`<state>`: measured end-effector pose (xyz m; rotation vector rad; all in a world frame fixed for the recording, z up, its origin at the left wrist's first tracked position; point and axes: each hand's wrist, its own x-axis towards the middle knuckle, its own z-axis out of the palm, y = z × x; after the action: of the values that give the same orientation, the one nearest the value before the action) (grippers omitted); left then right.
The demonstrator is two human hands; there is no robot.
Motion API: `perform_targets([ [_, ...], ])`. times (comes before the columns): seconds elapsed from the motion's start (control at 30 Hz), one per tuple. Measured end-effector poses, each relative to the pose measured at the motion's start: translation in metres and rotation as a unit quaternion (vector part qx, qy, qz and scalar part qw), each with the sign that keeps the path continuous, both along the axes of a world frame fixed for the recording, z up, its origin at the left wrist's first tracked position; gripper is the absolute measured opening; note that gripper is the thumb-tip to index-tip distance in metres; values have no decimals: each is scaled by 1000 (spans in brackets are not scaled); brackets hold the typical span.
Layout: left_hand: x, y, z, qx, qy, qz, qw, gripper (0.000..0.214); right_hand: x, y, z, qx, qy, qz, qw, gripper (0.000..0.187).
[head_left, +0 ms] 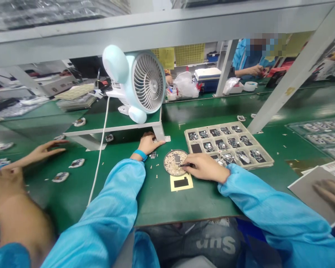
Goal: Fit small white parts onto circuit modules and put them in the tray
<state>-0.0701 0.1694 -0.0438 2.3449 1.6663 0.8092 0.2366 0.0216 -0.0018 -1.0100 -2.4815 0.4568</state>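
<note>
My right grip (205,166) is pinched closed on one slim black tool (187,165) (tweezers maybe, too small to tell), tip over the pale bits (173,160) in one round dish (164,163). Tool's held low and slanted, presumably so the tip can get at single bits. Left grip (147,143): fingers curled beside a leg of the stand (114,129), near some metal parts (153,155); can't tell how far open, or whether it has anything.

Dish is right in front of me on the table (156,201), likely for a short reach; one yellow note (190,183) at its near edge. Just to the right, one tray (264,161), probably sectioned to keep sets apart: looks like three rows of five, partly behind my hand; one middle-row pocket shows only a dark patch. One fan (147,82) on the stand. At least two pale housings (76,163) off left, near another person's hand (44,152). Bits: too many to count.
</note>
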Motion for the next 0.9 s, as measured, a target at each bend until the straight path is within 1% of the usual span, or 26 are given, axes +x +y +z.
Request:
perform_targets([
  [0.2,-7,-5,-1,20,-23,-34,999,45,1,0,0,1,-6,-4,1000,19],
  [0.33,-8,-7,-1,27,-34,-43,998,40,0,-1,0,3,0,-4,1000,18],
  [0.5,-7,-5,-3,33,-37,-46,998,42,1,-1,1,-4,9,2,1000,17],
  [0.73,-8,-5,-6,29,-28,-28,999,44,1,1,0,8,-3,6,1000,19],
  [0.9,-7,-8,-6,26,-23,6,999,44,0,1,0,9,-5,10,1000,19],
])
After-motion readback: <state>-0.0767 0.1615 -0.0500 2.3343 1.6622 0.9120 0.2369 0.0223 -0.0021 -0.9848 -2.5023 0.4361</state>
